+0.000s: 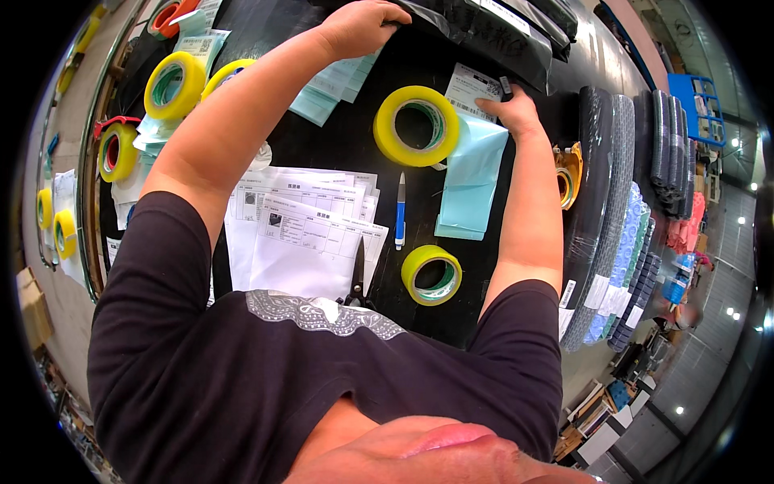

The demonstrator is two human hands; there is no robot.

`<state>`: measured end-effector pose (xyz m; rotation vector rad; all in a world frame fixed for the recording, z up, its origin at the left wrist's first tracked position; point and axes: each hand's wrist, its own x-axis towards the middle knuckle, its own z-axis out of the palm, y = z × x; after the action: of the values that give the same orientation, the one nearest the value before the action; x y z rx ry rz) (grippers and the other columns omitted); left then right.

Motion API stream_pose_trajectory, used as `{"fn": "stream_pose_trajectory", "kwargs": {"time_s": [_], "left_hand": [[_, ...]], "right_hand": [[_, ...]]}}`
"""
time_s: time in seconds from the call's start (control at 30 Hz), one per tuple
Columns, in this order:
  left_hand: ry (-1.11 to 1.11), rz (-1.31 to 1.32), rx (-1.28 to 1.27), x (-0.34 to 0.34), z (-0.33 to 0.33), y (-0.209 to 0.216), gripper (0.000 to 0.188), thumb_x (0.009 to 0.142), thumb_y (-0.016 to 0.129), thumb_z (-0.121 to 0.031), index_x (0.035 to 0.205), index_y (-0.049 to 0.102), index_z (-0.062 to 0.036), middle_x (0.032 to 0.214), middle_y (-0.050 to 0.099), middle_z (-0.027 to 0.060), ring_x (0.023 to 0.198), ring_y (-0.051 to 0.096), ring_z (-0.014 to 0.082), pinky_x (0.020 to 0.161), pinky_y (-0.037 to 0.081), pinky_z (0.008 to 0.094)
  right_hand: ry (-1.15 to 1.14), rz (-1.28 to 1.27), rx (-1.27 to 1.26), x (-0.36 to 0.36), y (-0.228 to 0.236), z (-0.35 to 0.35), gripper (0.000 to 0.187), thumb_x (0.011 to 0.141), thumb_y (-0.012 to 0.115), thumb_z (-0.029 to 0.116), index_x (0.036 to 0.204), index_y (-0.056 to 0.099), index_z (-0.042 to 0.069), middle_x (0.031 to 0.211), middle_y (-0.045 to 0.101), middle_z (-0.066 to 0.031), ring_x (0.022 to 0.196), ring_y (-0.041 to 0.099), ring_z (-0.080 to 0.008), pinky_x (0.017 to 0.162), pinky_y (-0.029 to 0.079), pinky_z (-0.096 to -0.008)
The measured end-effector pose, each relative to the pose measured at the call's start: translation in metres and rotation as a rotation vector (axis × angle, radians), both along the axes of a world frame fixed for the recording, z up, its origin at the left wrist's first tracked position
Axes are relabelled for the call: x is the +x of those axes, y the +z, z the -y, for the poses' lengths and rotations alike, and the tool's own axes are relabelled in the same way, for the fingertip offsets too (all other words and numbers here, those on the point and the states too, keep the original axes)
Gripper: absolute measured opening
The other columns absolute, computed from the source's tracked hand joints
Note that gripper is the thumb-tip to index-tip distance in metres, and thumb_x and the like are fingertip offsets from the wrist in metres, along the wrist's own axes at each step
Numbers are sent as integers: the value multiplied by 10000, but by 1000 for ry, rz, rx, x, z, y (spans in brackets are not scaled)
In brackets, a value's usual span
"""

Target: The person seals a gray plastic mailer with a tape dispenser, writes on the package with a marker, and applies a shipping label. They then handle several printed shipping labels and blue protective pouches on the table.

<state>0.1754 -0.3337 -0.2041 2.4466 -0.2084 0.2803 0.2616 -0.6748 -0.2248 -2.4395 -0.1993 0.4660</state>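
Observation:
At the far side of the table my left hand is closed, its fingertips pinching the near edge of a black plastic-wrapped package. My right hand is closed around a small dark object whose kind I cannot make out. Under that hand lies a printed label at the end of a strip of pale blue backing paper. Just left of the strip is a large yellow tape roll. A blue-and-white pen and a smaller yellow tape roll lie nearer me.
Printed sheets are spread before my chest, with black scissors on them. More tape rolls and label strips stand at the left. Rolled fabric or mats line the right, beside an orange tape dispenser.

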Motion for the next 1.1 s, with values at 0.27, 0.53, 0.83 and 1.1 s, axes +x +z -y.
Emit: {"fn": "stream_pose_trajectory", "kwargs": {"time_s": [0.27, 0.53, 0.83, 1.1], "left_hand": [[-46, -67, 134, -27, 28, 28, 292, 916, 654, -146, 1196, 676, -70, 1239, 645, 121, 1192, 580, 289, 1044, 461, 372], [-35, -74, 134, -29, 37, 29, 343, 911, 657, -161, 1240, 646, -66, 1256, 641, 125, 1208, 573, 297, 1058, 448, 373], [-214, -168, -480, -44, 99, 74, 498, 934, 677, -251, 1358, 542, -27, 1337, 603, 161, 1251, 577, 279, 1078, 436, 384], [-205, -363, -695, -81, 147, 120, 701, 809, 831, -276, 1353, 519, 37, 1063, 685, 128, 987, 669, 203, 927, 514, 306]], "right_hand": [[-16, 117, -82, 1, 4, 13, 696, 627, 875, 284, 1208, 632, -12, 1068, 695, -187, 1035, 660, -362, 928, 501, -357], [-37, 436, 529, -17, 38, 54, 200, 861, 740, 58, 1059, 713, 49, 904, 688, 3, 827, 613, -76, 775, 500, -240], [-321, 591, 749, -86, 158, 54, 257, 880, 725, 44, 1136, 701, 50, 909, 696, -38, 613, 472, -31, 560, 360, -172], [-201, 709, 514, -154, 178, 41, 221, 869, 718, 46, 1090, 728, 38, 881, 689, -10, 768, 601, -77, 710, 484, -236]]}}
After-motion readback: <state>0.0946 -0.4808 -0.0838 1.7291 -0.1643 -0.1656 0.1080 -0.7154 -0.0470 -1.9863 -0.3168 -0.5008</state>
